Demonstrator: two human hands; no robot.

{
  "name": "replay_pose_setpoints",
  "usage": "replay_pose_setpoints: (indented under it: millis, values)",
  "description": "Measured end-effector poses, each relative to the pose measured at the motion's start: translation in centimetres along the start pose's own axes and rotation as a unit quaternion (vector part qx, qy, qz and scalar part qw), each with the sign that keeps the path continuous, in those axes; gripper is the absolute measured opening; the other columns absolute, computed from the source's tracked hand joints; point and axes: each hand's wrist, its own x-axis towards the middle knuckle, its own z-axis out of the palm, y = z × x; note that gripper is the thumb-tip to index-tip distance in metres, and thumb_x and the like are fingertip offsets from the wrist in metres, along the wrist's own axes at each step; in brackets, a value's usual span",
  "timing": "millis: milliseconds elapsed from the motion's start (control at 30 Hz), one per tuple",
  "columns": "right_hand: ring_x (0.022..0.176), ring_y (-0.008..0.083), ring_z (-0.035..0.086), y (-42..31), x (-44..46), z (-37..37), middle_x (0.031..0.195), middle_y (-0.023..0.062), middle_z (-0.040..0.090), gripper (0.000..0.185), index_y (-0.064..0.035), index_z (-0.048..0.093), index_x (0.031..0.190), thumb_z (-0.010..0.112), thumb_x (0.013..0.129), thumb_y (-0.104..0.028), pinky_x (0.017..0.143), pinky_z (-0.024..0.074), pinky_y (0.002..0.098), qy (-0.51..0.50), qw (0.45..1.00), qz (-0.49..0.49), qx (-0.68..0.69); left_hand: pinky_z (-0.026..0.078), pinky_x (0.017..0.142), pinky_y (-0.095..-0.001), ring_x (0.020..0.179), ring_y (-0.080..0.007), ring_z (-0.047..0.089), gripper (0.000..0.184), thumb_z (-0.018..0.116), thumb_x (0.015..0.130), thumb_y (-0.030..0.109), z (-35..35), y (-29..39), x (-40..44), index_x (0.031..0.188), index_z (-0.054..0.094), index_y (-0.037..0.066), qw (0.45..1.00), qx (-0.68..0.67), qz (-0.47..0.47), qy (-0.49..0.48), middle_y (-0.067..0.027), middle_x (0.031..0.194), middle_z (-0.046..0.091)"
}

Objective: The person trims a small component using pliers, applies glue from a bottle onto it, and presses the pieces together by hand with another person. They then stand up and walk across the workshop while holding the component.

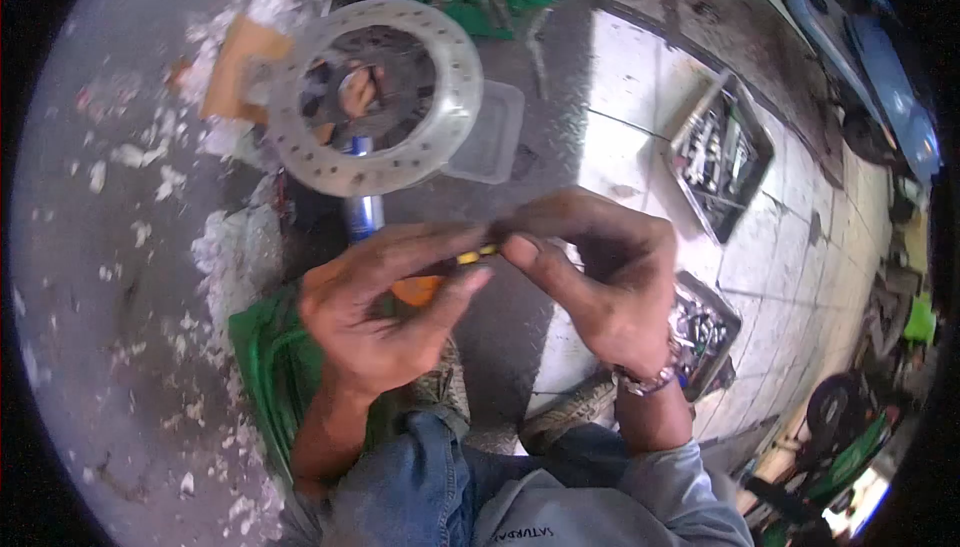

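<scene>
Left hand [385, 312] pinches small yellow piece [469, 258] between thumb and fingers, centre of frame; right hand [605, 282] pinches its dark right end. Piece lies at fingertips, spanning both grips; yellow patches, dark part, details blurred. Beyond: perforated metal ring [458, 72], upper left; tray of metal parts [766, 152], upper right.

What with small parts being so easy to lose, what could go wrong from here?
The small yellow piece sits at the fingertips of the left hand, above the floor, so it might slip and drop. If it bounced left, the scattered white scraps could make it harder to find. The lower parts tray looks open and full of loose metal pieces, so a fall that way might hide it too.
</scene>
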Motion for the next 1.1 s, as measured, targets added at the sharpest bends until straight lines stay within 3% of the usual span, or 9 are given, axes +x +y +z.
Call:
replay_pose_setpoints:
  millis: [133, 233, 367, 400, 467, 567, 700, 867, 1100]
  values:
    - [0.082, 0.0219, 0.074, 3.1, -1.4, -3.3, 0.092, 0.0145, 0.078, 0.021, 0.0035, 0.077, 0.089, 0.083, 0.089, -0.016, 0.075, 0.0573, 0.0338, 0.055, 0.985, 0.074, -0.144, 0.060, 0.078, -0.0328, 0.092, -0.0242, 0.076, 0.026, 0.083, 0.083, -0.003, 0.1, -1.0, -0.9, 0.108, 0.076, -0.003, 0.999, -0.029, -0.024, -0.009, -0.0168, 0.102, 0.078]
    - [0.074, 0.0359, 0.075, 10.4, -4.5, -8.0, 0.082, 0.0195, 0.076, 0.040, 0.0009, 0.075, 0.081, 0.079, 0.091, -0.038, 0.071, 0.0596, 0.0444, -0.103, 0.881, 0.202, -0.415, 0.058, 0.079, -0.0311, 0.094, -0.0215, 0.071, 0.024, 0.082, 0.086, 0.002, 0.1, -1.8, -2.3, 0.109, 0.074, -0.005, 0.998, -0.046, -0.047, -0.019, -0.0154, 0.103, 0.074]
    - [0.086, 0.0397, 0.074, 18.6, -11.4, -16.2, 0.092, 0.0201, 0.075, 0.024, -0.0041, 0.074, 0.096, 0.072, 0.094, -0.028, 0.076, 0.0581, 0.0496, -0.150, 0.706, 0.367, -0.586, 0.057, 0.081, -0.0300, 0.096, -0.0181, 0.068, 0.026, 0.080, 0.088, 0.001, 0.8, -2.0, -3.3, 0.112, 0.071, -0.006, 0.994, -0.074, -0.066, -0.044, -0.0121, 0.107, 0.067]
    - [0.086, 0.0397, 0.074, 19.7, -12.7, -17.8, 0.092, 0.0201, 0.075, 0.024, -0.0041, 0.074, 0.096, 0.072, 0.094, -0.028, 0.076, 0.0581, 0.0496, -0.148, 0.707, 0.369, -0.585, 0.057, 0.081, -0.0298, 0.096, -0.0184, 0.068, 0.026, 0.079, 0.088, -0.001, 1.1, -1.8, -3.5, 0.112, 0.071, -0.006, 0.994, -0.074, -0.072, -0.043, -0.0127, 0.107, 0.068]
    - [0.093, 0.0401, 0.073, 22.9, -15.1, -19.9, 0.101, 0.0198, 0.075, 0.022, -0.0039, 0.073, 0.101, 0.074, 0.090, -0.023, 0.081, 0.0575, 0.0497, 0.052, 0.831, 0.293, -0.470, 0.057, 0.081, -0.0296, 0.097, -0.0188, 0.068, 0.026, 0.078, 0.088, -0.002, 1.8, -1.6, -4.0, 0.113, 0.071, -0.006, 0.994, -0.070, -0.076, -0.046, -0.0133, 0.107, 0.069]
    - [0.094, 0.0407, 0.072, 25.2, -13.8, -19.0, 0.102, 0.0207, 0.075, 0.021, -0.0038, 0.072, 0.099, 0.077, 0.086, -0.020, 0.082, 0.0572, 0.0489, 0.182, 0.865, 0.203, -0.420, 0.057, 0.082, -0.0291, 0.096, -0.0188, 0.069, 0.027, 0.077, 0.087, -0.005, 3.0, -1.6, -5.1, 0.113, 0.070, -0.006, 0.992, -0.073, -0.084, -0.059, -0.0135, 0.107, 0.069]
    - [0.097, 0.0417, 0.071, 25.3, -11.0, -17.3, 0.105, 0.0221, 0.074, 0.035, -0.0018, 0.069, 0.105, 0.083, 0.081, -0.023, 0.086, 0.0568, 0.0484, 0.102, 0.864, 0.247, -0.426, 0.057, 0.082, -0.0287, 0.094, -0.0180, 0.071, 0.027, 0.078, 0.086, -0.005, 4.0, -0.6, -5.6, 0.112, 0.071, -0.004, 0.993, -0.060, -0.073, -0.077, -0.0122, 0.106, 0.071]
    - [0.104, 0.0387, 0.070, 25.8, -7.4, -15.2, 0.114, 0.0210, 0.069, 0.053, -0.0028, 0.065, 0.124, 0.085, 0.079, -0.024, 0.089, 0.0564, 0.0482, 0.271, 0.874, 0.229, -0.333, 0.057, 0.082, -0.0289, 0.095, -0.0181, 0.071, 0.028, 0.079, 0.087, -0.004, 3.4, 0.2, -6.6, 0.114, 0.071, -0.004, 0.992, -0.046, -0.100, -0.069, -0.0119, 0.108, 0.072]
    - [0.100, 0.0353, 0.071, 28.0, -5.6, -16.1, 0.104, 0.0163, 0.073, 0.027, -0.0063, 0.074, 0.103, 0.081, 0.083, -0.023, 0.086, 0.0560, 0.0457, 0.246, 0.882, 0.214, -0.340, 0.057, 0.085, -0.0289, 0.095, -0.0162, 0.071, 0.027, 0.080, 0.088, -0.002, 3.0, 0.7, -6.8, 0.113, 0.072, -0.004, 0.985, -0.079, -0.152, -0.008, -0.0118, 0.108, 0.072]
